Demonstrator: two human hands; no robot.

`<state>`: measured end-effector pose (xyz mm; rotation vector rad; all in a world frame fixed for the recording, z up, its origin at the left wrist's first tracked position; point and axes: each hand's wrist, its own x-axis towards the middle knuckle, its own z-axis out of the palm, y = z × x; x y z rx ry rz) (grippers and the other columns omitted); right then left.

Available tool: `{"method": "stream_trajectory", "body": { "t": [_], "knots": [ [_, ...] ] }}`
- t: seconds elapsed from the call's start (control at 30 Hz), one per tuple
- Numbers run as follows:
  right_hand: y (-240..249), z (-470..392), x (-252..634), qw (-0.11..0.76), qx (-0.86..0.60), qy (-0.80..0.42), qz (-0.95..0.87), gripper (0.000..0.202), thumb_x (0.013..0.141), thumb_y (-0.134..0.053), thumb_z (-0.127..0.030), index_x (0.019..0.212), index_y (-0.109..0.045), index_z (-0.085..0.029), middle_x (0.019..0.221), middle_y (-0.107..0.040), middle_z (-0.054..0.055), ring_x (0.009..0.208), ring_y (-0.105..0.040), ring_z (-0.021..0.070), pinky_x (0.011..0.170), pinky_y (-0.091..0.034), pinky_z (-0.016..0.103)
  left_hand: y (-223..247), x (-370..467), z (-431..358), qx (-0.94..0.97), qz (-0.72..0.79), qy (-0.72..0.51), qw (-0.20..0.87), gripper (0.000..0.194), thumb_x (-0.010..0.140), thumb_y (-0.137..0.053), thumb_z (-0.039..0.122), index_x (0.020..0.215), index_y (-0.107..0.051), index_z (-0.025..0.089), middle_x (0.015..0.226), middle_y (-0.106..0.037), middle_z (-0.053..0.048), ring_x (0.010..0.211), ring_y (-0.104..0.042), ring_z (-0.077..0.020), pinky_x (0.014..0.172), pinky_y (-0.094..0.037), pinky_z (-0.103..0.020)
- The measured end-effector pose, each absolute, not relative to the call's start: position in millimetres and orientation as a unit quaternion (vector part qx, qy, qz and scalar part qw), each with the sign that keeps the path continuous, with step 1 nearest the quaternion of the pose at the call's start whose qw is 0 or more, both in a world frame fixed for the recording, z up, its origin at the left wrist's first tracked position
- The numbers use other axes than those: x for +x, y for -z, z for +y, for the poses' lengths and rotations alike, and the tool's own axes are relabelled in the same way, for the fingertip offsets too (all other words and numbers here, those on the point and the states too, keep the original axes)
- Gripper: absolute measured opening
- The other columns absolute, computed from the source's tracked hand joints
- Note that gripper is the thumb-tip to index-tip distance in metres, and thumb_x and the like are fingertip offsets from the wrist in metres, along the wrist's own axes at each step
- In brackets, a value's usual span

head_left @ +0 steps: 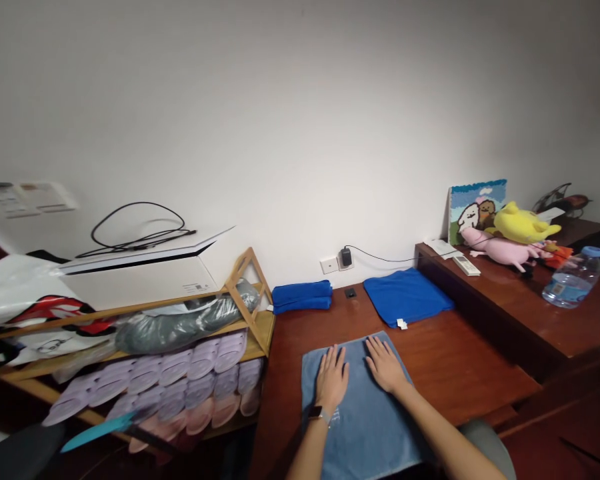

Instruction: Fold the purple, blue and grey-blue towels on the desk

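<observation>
One grey-blue rectangular fabric towel [365,427] spread on a red-brown wooden bench [285,373]

The bench is backed by a plain off-white wall [300,133]. It is flanked on the left by a light wooden rack [263,328] filled with lilac clogs [230,352], and on the right by a raised red-brown wooden ledge [545,327].

The towel's long axis appears to be directed from the near side toward the wall, slightly turned, with the far right corner set farther out than the far left. The left grip [333,380] and right grip [384,368] are laid palm-down on its far half, released, fingers extended.

A strip of bare wood is left along the bench's left edge; a broader one is left toward the ledge. The wall side is partly taken up by a folded bright-blue fabric bundle [303,297] and a flat bright-blue fabric cloth [407,298].
</observation>
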<state>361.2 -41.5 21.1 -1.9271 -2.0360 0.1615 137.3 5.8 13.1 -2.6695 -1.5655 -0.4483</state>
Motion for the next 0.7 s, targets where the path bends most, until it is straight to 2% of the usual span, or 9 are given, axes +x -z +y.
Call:
{"method": "stream_trajectory", "body": {
  "t": [0.13,0.27,0.37,0.5,0.6,0.7],
  "knots": [
    [-19,-23,364,0.128,-0.680,-0.092,-0.716,0.064,0.107,-0.024,-0.047,0.164,-0.034,-0.020,0.171,-0.032,0.008,0.160,-0.027,0.0245,0.130,-0.021,0.048,-19,155,11,-0.855,-0.506,0.114,-0.024,0.056,0.106,-0.040,0.045,0.159,-0.047,0.031,0.170,-0.040,-0.006,0.157,-0.035,-0.0268,0.129,-0.029,-0.051],
    [-12,-22,387,0.101,-0.740,-0.105,-0.656,0.067,0.107,-0.019,-0.049,0.167,-0.025,-0.020,0.174,-0.024,0.006,0.162,-0.018,0.0222,0.131,-0.014,0.047,-16,124,24,-0.803,-0.587,0.097,-0.008,0.060,0.105,-0.041,0.046,0.160,-0.045,0.023,0.169,-0.040,-0.013,0.157,-0.034,-0.0289,0.129,-0.028,-0.050],
    [-12,-22,396,0.090,-0.758,-0.107,-0.637,0.069,0.107,-0.017,-0.049,0.167,-0.022,-0.017,0.174,-0.023,0.006,0.163,-0.016,0.0221,0.131,-0.012,0.046,-12,94,30,-0.785,-0.613,0.084,0.021,0.061,0.106,-0.040,0.046,0.161,-0.044,0.021,0.167,-0.043,-0.013,0.157,-0.036,-0.0278,0.129,-0.029,-0.048],
    [-21,-17,391,0.078,-0.757,-0.096,-0.642,0.069,0.106,-0.022,-0.045,0.165,-0.027,-0.011,0.173,-0.027,0.010,0.162,-0.017,0.0255,0.132,-0.009,0.048,-12,77,31,-0.780,-0.620,0.070,0.048,0.059,0.106,-0.039,0.044,0.159,-0.046,0.021,0.166,-0.044,-0.012,0.155,-0.039,-0.0286,0.127,-0.033,-0.048],
    [-25,-12,381,0.090,-0.752,-0.071,-0.649,0.067,0.104,-0.024,-0.037,0.162,-0.034,-0.005,0.171,-0.029,0.014,0.162,-0.018,0.0263,0.132,-0.010,0.048,-18,81,30,-0.787,-0.608,0.078,0.064,0.057,0.106,-0.037,0.042,0.154,-0.054,0.016,0.159,-0.054,-0.015,0.151,-0.046,-0.0299,0.127,-0.033,-0.049],
    [-21,-10,376,0.119,-0.709,-0.068,-0.692,0.066,0.105,-0.022,-0.036,0.164,-0.033,-0.009,0.172,-0.028,0.011,0.162,-0.020,0.0230,0.132,-0.015,0.044,-22,93,27,-0.803,-0.580,0.116,0.071,0.054,0.107,-0.037,0.041,0.151,-0.058,0.018,0.157,-0.056,-0.014,0.150,-0.047,-0.0294,0.128,-0.031,-0.049]
  ]
}}
